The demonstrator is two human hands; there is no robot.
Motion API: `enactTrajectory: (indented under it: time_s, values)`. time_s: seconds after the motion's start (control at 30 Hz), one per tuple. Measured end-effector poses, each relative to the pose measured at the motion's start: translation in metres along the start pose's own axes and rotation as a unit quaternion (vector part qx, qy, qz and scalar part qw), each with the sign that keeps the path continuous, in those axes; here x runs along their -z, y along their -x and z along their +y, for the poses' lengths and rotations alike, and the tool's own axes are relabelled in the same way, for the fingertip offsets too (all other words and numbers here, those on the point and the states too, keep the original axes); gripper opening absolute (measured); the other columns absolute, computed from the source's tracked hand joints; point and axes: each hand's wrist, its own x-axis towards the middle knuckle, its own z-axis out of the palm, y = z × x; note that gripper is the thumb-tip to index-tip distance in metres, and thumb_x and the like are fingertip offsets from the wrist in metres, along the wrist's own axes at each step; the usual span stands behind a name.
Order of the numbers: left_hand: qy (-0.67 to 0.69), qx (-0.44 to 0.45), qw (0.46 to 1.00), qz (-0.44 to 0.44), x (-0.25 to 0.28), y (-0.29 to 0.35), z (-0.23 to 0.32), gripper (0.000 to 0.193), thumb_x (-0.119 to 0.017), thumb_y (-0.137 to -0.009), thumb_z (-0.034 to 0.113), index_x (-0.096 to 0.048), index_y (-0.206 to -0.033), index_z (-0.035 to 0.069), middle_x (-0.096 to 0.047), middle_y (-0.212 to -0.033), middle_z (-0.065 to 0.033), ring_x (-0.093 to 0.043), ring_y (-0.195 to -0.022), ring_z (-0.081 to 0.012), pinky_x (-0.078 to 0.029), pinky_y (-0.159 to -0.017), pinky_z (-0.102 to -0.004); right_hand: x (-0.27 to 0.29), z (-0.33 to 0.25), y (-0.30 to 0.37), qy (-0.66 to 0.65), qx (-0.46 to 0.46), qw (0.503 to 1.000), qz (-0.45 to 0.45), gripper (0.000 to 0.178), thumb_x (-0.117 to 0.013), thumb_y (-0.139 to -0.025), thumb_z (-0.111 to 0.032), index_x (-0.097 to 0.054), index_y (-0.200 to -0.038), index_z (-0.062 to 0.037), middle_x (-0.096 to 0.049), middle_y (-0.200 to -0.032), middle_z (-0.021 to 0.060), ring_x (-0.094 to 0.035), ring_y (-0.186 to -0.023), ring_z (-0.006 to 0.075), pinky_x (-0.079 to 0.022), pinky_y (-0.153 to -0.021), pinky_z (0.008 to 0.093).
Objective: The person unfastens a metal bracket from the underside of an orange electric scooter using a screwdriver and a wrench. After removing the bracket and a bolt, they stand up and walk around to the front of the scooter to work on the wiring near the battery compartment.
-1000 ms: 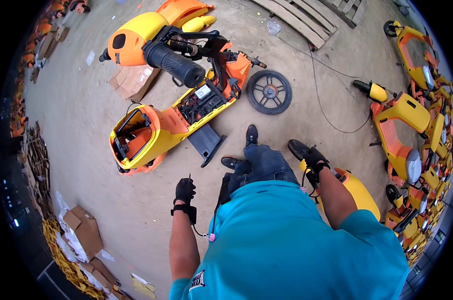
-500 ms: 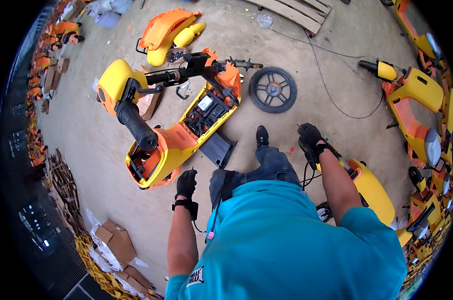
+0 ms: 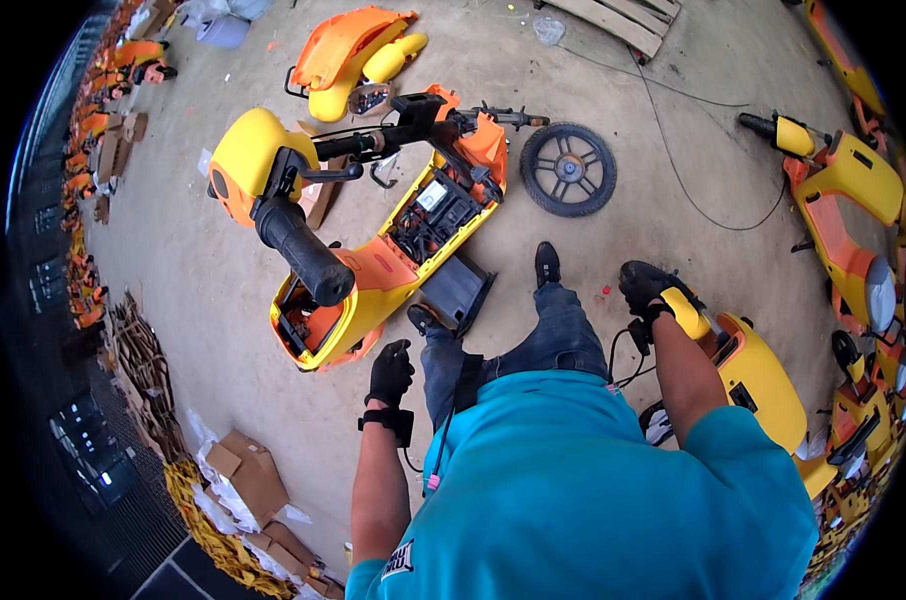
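My left hand [image 3: 390, 374], in a black glove, hangs beside my left leg with its fingers curled in. Nothing shows sticking out of it. My right hand [image 3: 643, 288], also gloved, is held out to the right with fingers curled. It overlaps the dark front end of a yellow scooter [image 3: 763, 385] in view, and whether it touches is unclear. What it may hold is hidden. Ahead on the left lies a partly stripped yellow and orange scooter [image 3: 383, 262], its inner compartment [image 3: 435, 215] uncovered, with wiring inside. A black handlebar grip [image 3: 303, 250] rises towards me.
A loose spoked wheel [image 3: 568, 168] lies ahead. A black panel [image 3: 458, 292] rests by my left foot. Body panels [image 3: 348, 55], a wooden pallet [image 3: 623, 22] and a thin cable [image 3: 673, 165] lie farther off. Cardboard boxes [image 3: 248, 475] are at lower left; more scooters [image 3: 853, 250] line the right.
The floor scene has shifted slightly to the right in view. My left foot has come into view beside the black panel. My right hand now overlaps the right-hand scooter's front end.
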Motion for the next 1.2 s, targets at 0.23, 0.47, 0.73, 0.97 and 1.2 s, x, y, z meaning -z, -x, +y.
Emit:
enactTrajectory:
  time_s: [0.23,0.47,0.73,0.97,1.2]
  values:
    - [-0.02,0.027,0.998,-0.059,0.055,-0.063,-0.021,0.018,-0.051,-0.092,0.022,-0.058,-0.103,0.01,-0.06,-0.071,-0.0059,-0.052,-0.048,-0.0139,-0.037,-0.041,-0.0265,-0.022,-0.081,0.018,-0.134,0.077,0.985,0.073,0.024,-0.065,-0.086,-0.029,-0.06,-0.093,-0.0061,-0.063,-0.069,0.0086,-0.061,-0.059,0.0178,-0.051,-0.053,0.033]
    - [-0.171,-0.051,0.98,-0.093,0.093,-0.116,-0.01,0.019,-0.057,-0.088,0.021,-0.064,-0.099,0.008,-0.062,-0.074,-0.0097,-0.059,-0.057,-0.0205,-0.047,-0.052,-0.0332,-0.102,-0.093,0.067,-0.244,-0.02,0.965,0.095,0.024,-0.064,-0.086,-0.029,-0.061,-0.095,-0.0073,-0.06,-0.071,0.004,-0.058,-0.059,0.015,-0.051,-0.051,0.0317]
    - [-0.449,-0.465,0.758,-0.09,0.147,-0.19,-0.057,0.032,-0.054,-0.074,-0.001,-0.064,-0.104,0.005,-0.065,-0.1,-0.017,-0.063,-0.094,-0.0317,-0.05,-0.085,-0.0388,-0.194,-0.131,0.119,-0.184,-0.024,0.979,0.087,0.029,-0.063,-0.086,-0.031,-0.064,-0.1,-0.0063,-0.064,-0.076,0.007,-0.061,-0.064,0.0161,-0.052,-0.056,0.032]
    - [-0.4,-0.273,0.867,-0.116,0.155,-0.2,-0.076,0.017,-0.056,-0.084,0.012,-0.065,-0.098,0.01,-0.062,-0.076,-0.0068,-0.06,-0.06,-0.0176,-0.049,-0.052,-0.0312,-0.196,-0.135,0.071,-0.112,0.126,0.984,0.053,0.031,-0.062,-0.081,-0.031,-0.066,-0.098,-0.0055,-0.069,-0.092,0.0152,-0.066,-0.082,0.0277,-0.051,-0.076,0.0375]
    - [-0.523,-0.305,0.789,-0.101,0.079,-0.158,-0.096,0.021,-0.063,-0.071,0.005,-0.065,-0.091,0.009,-0.064,-0.085,-0.0107,-0.064,-0.079,-0.0286,-0.053,-0.07,-0.0398,-0.147,-0.082,0.044,-0.108,0.153,0.982,0.033,0.029,-0.061,-0.085,-0.031,-0.066,-0.095,-0.0044,-0.069,-0.094,0.0167,-0.065,-0.091,0.032,-0.05,-0.08,0.0406]
